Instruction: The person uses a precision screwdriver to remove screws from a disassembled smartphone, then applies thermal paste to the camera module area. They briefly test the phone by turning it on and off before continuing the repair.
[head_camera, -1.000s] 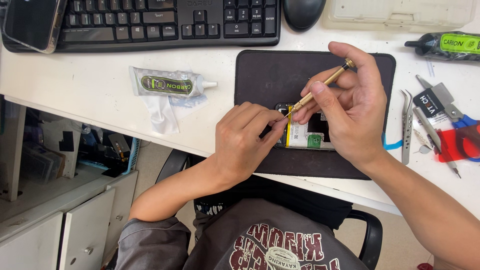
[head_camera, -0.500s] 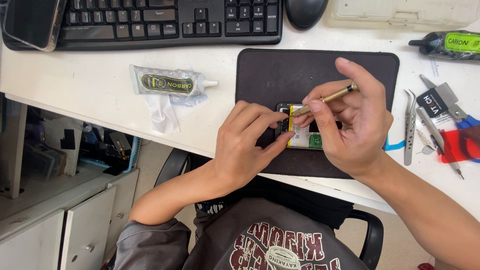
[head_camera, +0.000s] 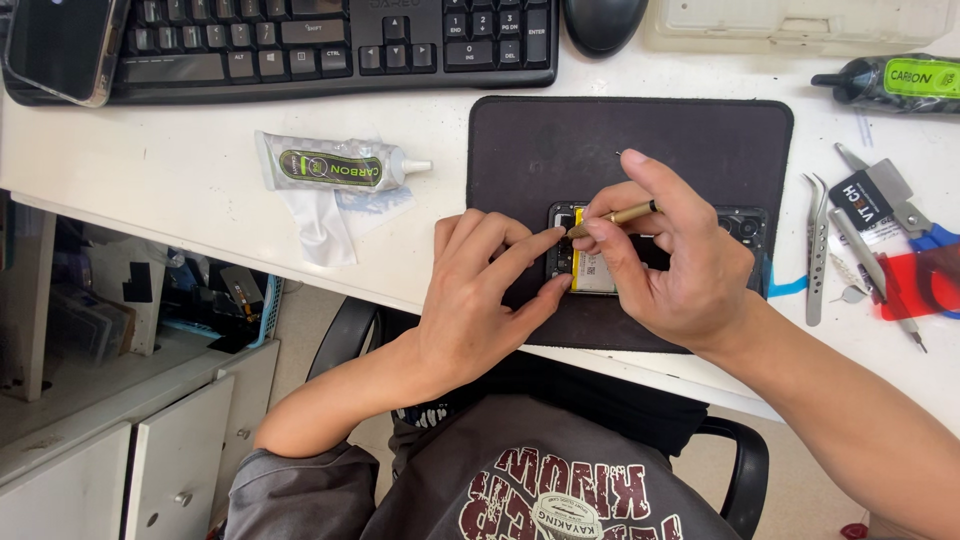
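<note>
The right hand (head_camera: 672, 270) pinches a slim brass-coloured screwdriver (head_camera: 618, 215) between thumb, forefinger and middle finger, its tip angled down and to the left into the upper end of an opened phone (head_camera: 600, 268) that lies on a dark work mat (head_camera: 640, 140) at the near edge of the white desk (head_camera: 180, 210). The left hand (head_camera: 480, 290) steadies that same end: forefinger stretched to the phone's top corner, thumb pressed against its lower edge, the other fingers curled loosely above. The phone looks light, thin and stiff, yet with its back off and a yellow-labelled battery and small boards bare, it is probably fragile; the safe hold seems to be on the outer frame edges, as the left hand has it, not on the exposed parts. The screwdriver is thin and likely slippery, needing a fingertip grip. Both wrists rest low over the mat, forearms coming in from the person's lap. Tweezers (head_camera: 814, 250) lie to the right, a glue tube (head_camera: 335, 165) to the left.
</note>
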